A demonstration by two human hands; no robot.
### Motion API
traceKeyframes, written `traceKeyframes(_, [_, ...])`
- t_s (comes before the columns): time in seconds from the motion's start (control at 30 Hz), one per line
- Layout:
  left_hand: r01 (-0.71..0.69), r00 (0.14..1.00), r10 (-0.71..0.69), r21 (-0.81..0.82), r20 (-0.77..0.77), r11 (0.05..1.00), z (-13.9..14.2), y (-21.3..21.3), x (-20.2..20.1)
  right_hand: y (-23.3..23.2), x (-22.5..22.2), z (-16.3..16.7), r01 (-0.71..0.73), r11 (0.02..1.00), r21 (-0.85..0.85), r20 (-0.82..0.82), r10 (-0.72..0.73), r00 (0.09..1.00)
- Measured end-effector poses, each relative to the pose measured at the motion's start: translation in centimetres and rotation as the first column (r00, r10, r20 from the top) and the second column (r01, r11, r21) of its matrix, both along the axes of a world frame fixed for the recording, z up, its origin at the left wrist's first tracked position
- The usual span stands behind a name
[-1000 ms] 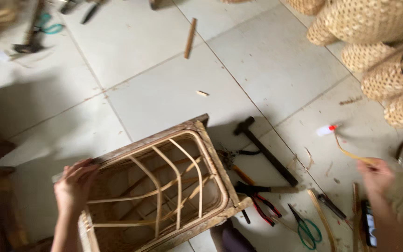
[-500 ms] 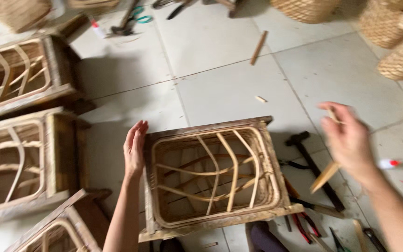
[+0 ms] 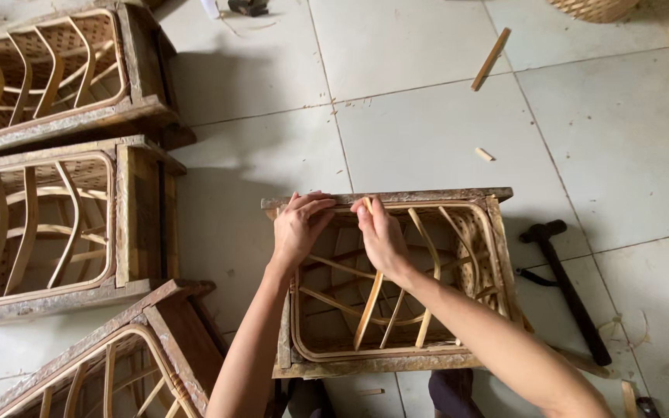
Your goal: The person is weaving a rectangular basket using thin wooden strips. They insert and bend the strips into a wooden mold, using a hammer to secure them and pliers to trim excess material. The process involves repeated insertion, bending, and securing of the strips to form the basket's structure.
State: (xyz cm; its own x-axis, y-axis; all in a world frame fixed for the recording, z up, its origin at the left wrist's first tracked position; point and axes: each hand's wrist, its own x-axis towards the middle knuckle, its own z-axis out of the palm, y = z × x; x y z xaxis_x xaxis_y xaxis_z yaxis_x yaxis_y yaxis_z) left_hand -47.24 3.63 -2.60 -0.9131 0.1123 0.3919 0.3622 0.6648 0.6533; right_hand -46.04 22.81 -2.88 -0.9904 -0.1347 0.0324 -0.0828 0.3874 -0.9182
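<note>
Both hands at the far rail of a wooden frame

Right hand (image 3: pixel 381 232) pinches a cane strip (image 3: pixel 368 298) running lengthwise toward the person; left hand (image 3: pixel 300 228) curls closed over the frame (image 3: pixel 385 362) rail beside it.

A rough wooden frame (image 3: pixel 387 362) lies flat on the tiled floor, its open face up, with a bent cane loop and curved cane ribs inside it. Woven cane shows along its right inner wall. A thin pale cane strip (image 3: pixel 368 310) slants down across the opening from the far rail, its top end pinched there, its lower end near the loop's bottom.
</note>
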Motion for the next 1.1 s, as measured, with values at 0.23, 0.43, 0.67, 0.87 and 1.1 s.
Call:
traceKeyframes(0.23, [-0.005, 1.000, 0.005, -0.008, -0.007, 1.000, -0.5, -0.2, 0.1, -1.8, 0.1, -0.3, 0.013, 1.000, -0.004, 0.044, -0.013, 0.999])
traceKeyframes(0.43, [0.005, 0.998, -0.005, -0.002, -0.055, 1.000, -1.1, -0.2, 0.1, -3.3, -0.1, -1.0, 0.037, 0.999, -0.014, -0.011, -0.038, 0.999])
traceKeyframes(0.67, [0.006, 1.000, -0.007, -0.012, -0.025, 1.000, -1.8, -0.3, 0.0, -4.1, -0.4, -2.1, -0.028, 0.999, -0.041, -0.004, 0.028, 1.000])
traceKeyframes(0.87, [0.009, 1.000, -0.009, -0.014, -0.013, 1.000, -2.1, -0.3, -0.2, -3.6, -1.4, -3.0, -0.098, 0.983, 0.153, -0.023, 0.102, 0.994])
traceKeyframes(1.1, [0.006, 0.998, -0.007, -0.014, -0.065, 1.000, -2.3, -0.3, -0.1, -2.3, -1.8, -4.7, -0.180, 0.917, 0.355, 0.210, 0.110, 0.972])
